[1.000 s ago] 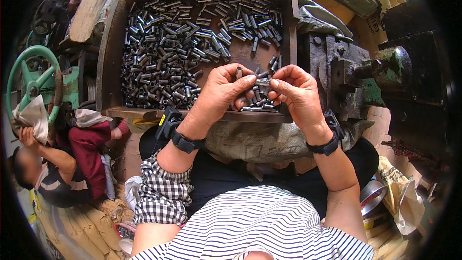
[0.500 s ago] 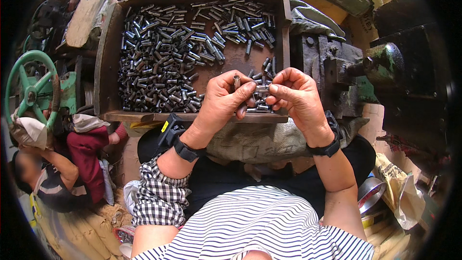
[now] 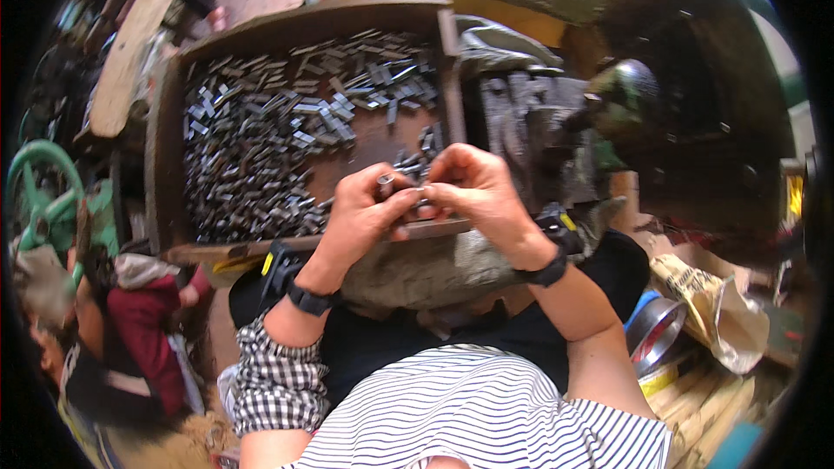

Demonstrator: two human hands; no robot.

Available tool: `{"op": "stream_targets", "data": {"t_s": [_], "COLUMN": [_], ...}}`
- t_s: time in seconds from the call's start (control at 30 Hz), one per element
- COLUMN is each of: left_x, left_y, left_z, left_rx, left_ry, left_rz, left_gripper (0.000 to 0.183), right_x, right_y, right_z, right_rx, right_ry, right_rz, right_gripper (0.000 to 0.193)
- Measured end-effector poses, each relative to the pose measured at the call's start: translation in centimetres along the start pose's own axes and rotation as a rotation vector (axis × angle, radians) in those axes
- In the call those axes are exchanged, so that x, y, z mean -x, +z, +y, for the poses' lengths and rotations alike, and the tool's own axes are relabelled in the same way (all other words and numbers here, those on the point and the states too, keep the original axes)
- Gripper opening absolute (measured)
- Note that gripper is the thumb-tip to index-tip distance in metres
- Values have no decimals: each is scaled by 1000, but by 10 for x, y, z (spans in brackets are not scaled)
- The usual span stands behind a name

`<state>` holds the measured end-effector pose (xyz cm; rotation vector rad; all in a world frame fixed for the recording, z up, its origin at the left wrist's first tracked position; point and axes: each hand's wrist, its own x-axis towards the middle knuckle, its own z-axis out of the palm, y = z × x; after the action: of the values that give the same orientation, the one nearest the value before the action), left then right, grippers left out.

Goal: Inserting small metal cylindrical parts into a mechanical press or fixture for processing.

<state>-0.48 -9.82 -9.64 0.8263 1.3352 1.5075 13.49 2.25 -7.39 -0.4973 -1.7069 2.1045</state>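
Over the near right corner of a wooden box [image 3: 226,252], my two hands meet at the fingertips. A short metal tube [image 3: 386,184] stands up from the closed fingers of my left hand [image 3: 365,215], its hollow end facing up. The thumb and forefinger of my right hand [image 3: 478,198] are pinched at a second small metal tube held between both hands; fingers and blur hide most of it. Many loose metal tubes [image 3: 252,156] lie heaped in the box, thickest at the left, with several more just behind my hands.
Right of the box stands a dark machine [image 3: 530,122] with a rounded metal part [image 3: 625,87]. A green handwheel [image 3: 43,191] and a seated person [image 3: 130,339] are at the left. Sacking [image 3: 434,269] hangs below the box. A metal bowl [image 3: 656,334] sits by my right elbow.
The whole view has shifted, so box and hands appear further left and lower. My hands have come closer together and slightly nearer the box's front edge. Both keep their grip.
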Motion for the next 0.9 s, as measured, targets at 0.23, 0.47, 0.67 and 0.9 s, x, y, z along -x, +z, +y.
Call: {"op": "stream_targets", "data": {"t_s": [0.23, 0.47, 0.67, 0.9], "left_x": [-5, 3, 1, -54], "left_y": [17, 59, 98, 103], "left_z": [12, 26, 36, 35], "left_rx": [375, 391, 275, 142], "left_ry": [-87, -102, -175, -56], "left_rz": [-232, -316, -317, -67], "left_gripper": [13, 15, 13, 18], "right_x": [24, 66, 117, 256], "right_y": [-9, -33, -45, -78], "right_z": [-10, -40, -57, -158], "right_rx": [-121, -214, 413, 997], "right_ry": [10, 0, -138, -921], "right_rz": [109, 21, 274, 1358], "right_gripper": [12, 8, 22, 26]}}
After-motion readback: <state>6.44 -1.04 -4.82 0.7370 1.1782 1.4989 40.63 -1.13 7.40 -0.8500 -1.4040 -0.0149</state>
